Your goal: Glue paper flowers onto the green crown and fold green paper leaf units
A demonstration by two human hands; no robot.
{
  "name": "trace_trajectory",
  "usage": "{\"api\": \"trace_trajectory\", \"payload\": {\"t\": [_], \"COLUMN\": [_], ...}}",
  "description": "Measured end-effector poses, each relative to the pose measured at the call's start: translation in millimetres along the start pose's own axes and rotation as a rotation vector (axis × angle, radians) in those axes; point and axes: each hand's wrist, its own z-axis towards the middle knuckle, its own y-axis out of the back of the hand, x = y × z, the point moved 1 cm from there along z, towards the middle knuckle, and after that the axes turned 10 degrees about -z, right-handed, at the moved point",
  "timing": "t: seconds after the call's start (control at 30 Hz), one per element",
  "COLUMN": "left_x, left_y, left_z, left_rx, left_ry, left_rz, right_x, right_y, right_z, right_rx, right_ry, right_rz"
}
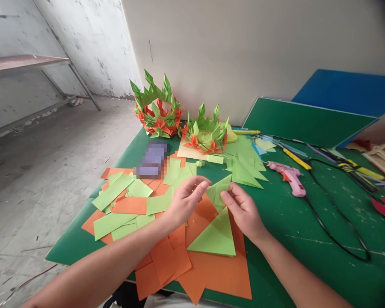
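- The creased light-green folded paper piece (218, 191) is above the large flat orange paper sheet (229, 278), raised between both hands, presumably so its folds can be reached from either side.
- The right hand (244, 209) pinches its right edge, thumb on the near face, likely keeping the layers together.
- The left hand (188, 199) has fingertips at its left corner; whether they grip or merely touch, I cannot tell.
- A larger light-green paper triangle (216, 239) lies on the orange sheet, within easy reach.
- The pink plastic glue gun (290, 177) lies beyond and right of that sheet, probably to spare the paper.
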Motion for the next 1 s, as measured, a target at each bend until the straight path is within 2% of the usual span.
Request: {"api": "trace_trajectory", "payload": {"t": [0.1, 0.17, 0.33, 0.5, 0.63, 0.73, 0.83, 0.9, 1.0], "left_x": [2.3, 7.3, 18.0, 14.7, 11.0, 8.7, 5.6, 3.4, 1.3], "left_y": [2.0, 1.7, -1.7, -1.7, -1.0, -0.9, -0.8, -0.7, 0.2], "left_z": [1.6, 1.4, -0.2, 0.8, 0.3, 0.0, 1.4, 2.9, 4.6], "left_rx": [0.04, 0.111, 0.161, 0.146, 0.158, 0.144, 0.17, 0.212, 0.221], "left_ry": [0.028, 0.07, 0.042, 0.003, 0.093, 0.16, 0.208, 0.242, 0.349], "left_rz": [-0.016, 0.027, 0.243, 0.115, -0.016, -0.007, -0.021, -0.147, -0.353], "right_x": [-2.5, -2.9, -1.6, 0.3, 3.2, 4.4, 3.3, 2.7, 3.1], "right_y": [5.2, 5.9, 2.7, 2.0, 0.6, 1.3, 8.0, 14.3, 21.3], "right_z": [-0.6, -1.8, -2.9, 0.4, 0.4, -0.7, -1.2, -1.1, -0.2], "right_rx": [-0.158, -0.19, -0.145, -0.048, -0.028, -0.049, -0.18, -0.271, -0.26], "right_ry": [0.036, 0.045, 0.019, -0.015, 0.012, 0.063, 0.171, 0.326, 0.565], "right_rz": [-0.165, -0.223, -0.174, -0.057, -0.116, -0.198, -0.386, -0.539, -0.706]}}
